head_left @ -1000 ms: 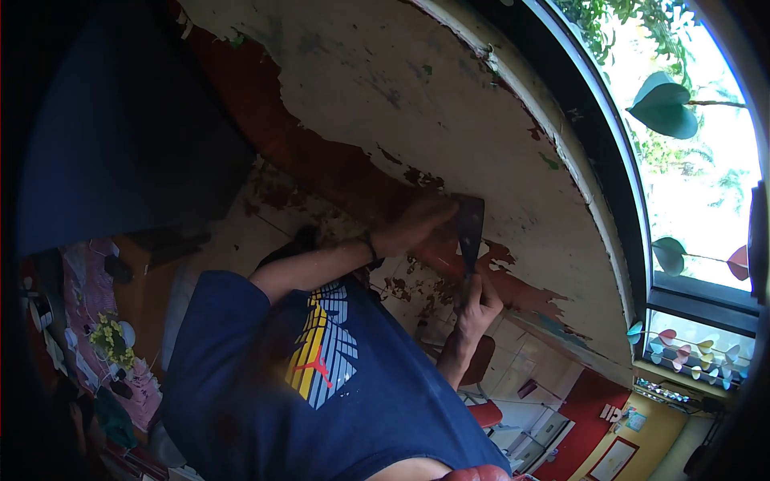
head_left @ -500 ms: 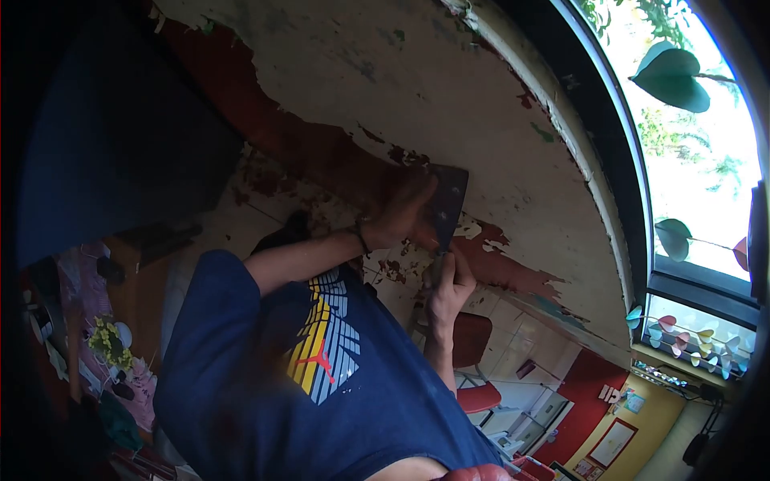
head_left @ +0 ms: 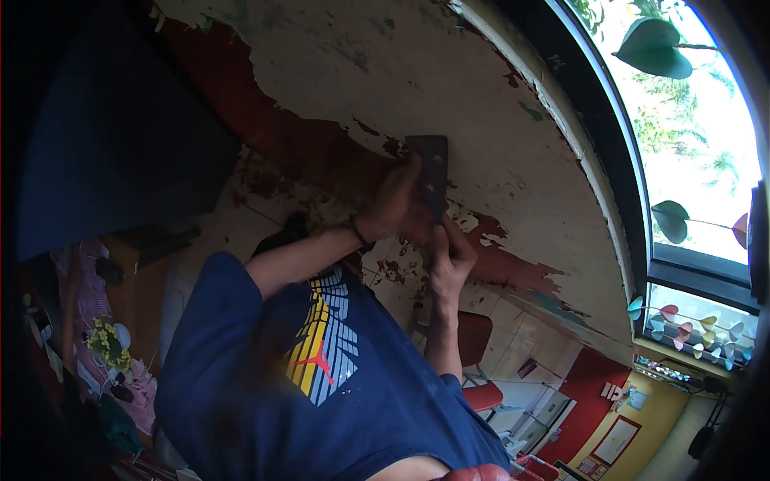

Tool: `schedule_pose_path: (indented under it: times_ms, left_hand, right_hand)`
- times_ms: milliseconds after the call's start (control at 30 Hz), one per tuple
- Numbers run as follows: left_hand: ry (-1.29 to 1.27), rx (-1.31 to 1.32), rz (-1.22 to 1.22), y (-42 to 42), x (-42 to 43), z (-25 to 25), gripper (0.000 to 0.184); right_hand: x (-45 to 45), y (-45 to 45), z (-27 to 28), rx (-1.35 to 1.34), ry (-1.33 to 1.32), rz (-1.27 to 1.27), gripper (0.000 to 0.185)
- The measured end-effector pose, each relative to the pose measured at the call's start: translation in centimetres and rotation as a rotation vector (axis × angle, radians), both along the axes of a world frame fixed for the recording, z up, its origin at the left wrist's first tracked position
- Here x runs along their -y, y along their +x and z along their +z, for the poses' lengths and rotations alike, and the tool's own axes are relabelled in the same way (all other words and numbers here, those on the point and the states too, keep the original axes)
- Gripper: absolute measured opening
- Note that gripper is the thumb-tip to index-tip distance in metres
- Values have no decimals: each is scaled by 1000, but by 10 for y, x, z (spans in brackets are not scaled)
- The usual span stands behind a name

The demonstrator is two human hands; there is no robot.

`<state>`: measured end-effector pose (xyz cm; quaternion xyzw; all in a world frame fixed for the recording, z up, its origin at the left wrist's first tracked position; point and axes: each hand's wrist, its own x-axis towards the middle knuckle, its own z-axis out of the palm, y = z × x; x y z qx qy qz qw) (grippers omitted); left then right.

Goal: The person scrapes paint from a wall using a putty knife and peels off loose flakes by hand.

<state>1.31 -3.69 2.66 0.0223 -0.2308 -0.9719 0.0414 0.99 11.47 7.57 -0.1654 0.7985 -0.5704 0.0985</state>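
Note:
A wide scraper with a dark, flat metal blade (head_left: pixel 434 170) lies against a wall of peeling paint (head_left: pixel 497 168). My right hand (head_left: pixel 451 260) is closed around its lower end, fingers wrapped near the handle, which is mostly hidden. My left hand (head_left: pixel 393 210), a dark band at its wrist, grips the blade's left side; its fingers are dim and partly blurred. Torn, dark red paint (head_left: pixel 321 148) shows beside the blade, next to a pale, bare-looking surface. Paint flakes (head_left: pixel 393 268) litter the floor below my hands.
A window (head_left: pixel 682 144) with hanging heart-shaped leaves is at upper right. A red chair (head_left: pixel 481 396) stands beyond my right arm. On the left are a wooden cabinet (head_left: pixel 140 297) and a pink cloth (head_left: pixel 143 393) with yellow flowers (head_left: pixel 107 345). A dark panel (head_left: pixel 120 152) fills the upper left.
The scraper has shifted up and left along the wall, and its blade has turned to look narrower. Both hands have moved with it, keeping their hold.

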Motion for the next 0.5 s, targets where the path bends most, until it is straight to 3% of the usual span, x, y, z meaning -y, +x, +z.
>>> schedule_pose_path:
  times_ms: [67, 133, 233, 433, 500]
  left_hand:
    - [22, 24, 4, 5, 15, 11, 51]
    - [-173, 68, -117, 8, 14, 19, 48]
    - [-204, 83, -103, 5, 1, 11, 48]
    - [-162, 91, -96, 0, 1, -6, 47]
    - [-112, 107, -104, 1, 0, -3, 43]
  right_hand:
    - [-5, 6, 15, 34, -17, -22, 22]
    - [-21, 9, 26, 78, -61, -43, 22]
    - [-21, 5, 29, 52, 24, -58, 21]
    - [-26, 11, 9, -162, 39, -52, 26]
    - [-15, 10, 22, -62, 39, -70, 26]
